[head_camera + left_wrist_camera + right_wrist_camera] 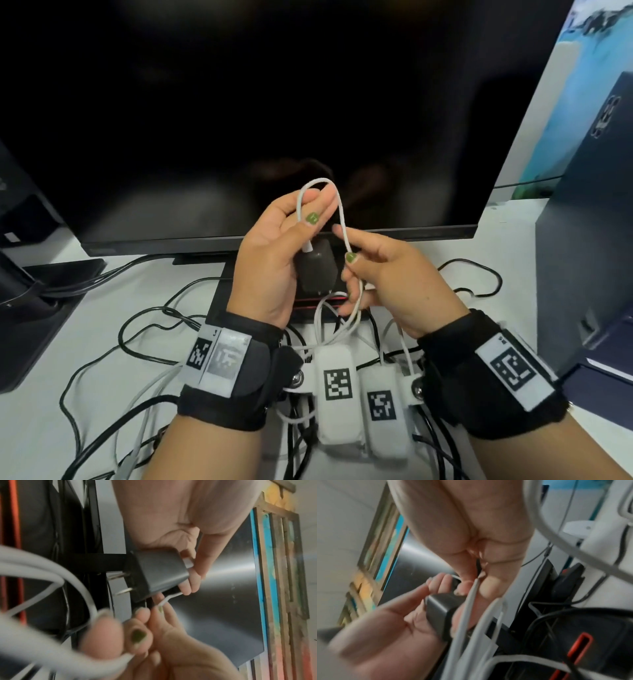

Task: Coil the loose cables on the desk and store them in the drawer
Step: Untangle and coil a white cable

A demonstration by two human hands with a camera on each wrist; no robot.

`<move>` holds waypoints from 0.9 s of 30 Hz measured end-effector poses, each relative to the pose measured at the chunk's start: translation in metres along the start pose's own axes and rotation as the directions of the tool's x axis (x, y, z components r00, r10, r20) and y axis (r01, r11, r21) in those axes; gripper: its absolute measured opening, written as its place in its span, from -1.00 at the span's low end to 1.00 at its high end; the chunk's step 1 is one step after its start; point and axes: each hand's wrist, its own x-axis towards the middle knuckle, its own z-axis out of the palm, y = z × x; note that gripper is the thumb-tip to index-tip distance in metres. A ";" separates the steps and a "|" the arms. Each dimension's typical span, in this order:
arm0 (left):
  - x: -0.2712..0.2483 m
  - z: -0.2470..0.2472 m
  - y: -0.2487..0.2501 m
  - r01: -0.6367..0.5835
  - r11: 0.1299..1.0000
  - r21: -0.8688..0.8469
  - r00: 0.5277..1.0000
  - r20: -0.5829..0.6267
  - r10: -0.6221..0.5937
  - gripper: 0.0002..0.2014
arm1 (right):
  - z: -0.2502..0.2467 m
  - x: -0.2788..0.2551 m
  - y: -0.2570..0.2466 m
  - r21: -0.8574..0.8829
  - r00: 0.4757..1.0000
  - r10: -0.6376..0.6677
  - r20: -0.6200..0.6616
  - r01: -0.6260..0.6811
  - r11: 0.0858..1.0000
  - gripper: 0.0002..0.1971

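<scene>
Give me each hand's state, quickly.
Left hand: holding the dark charger and the white cable.
Right hand: pinching the white cable.

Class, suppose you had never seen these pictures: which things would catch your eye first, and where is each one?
First, the two hands raised in front of the dark monitor: the left hand grips a dark charger, and the right hand pinches the white cable looping up from it. Next, the tangle of black cables on the white desk below.
</scene>
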 end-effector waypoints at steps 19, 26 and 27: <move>-0.001 -0.006 0.022 -0.068 0.914 0.399 0.983 0.185 -0.008 -0.50 | -0.034 -0.006 -0.019 -0.075 0.948 -0.217 -0.233 0.205 0.976 -0.66; -0.002 0.001 0.011 -0.045 0.924 0.380 0.962 0.265 -0.062 -0.37 | -0.018 -0.007 -0.016 -0.549 0.933 -0.353 -0.068 0.261 0.794 -0.57; -0.003 0.002 0.009 -0.046 0.929 0.368 0.960 0.274 -0.061 -0.36 | -0.015 -0.008 -0.016 -0.625 0.933 -0.358 -0.028 0.263 0.735 -0.61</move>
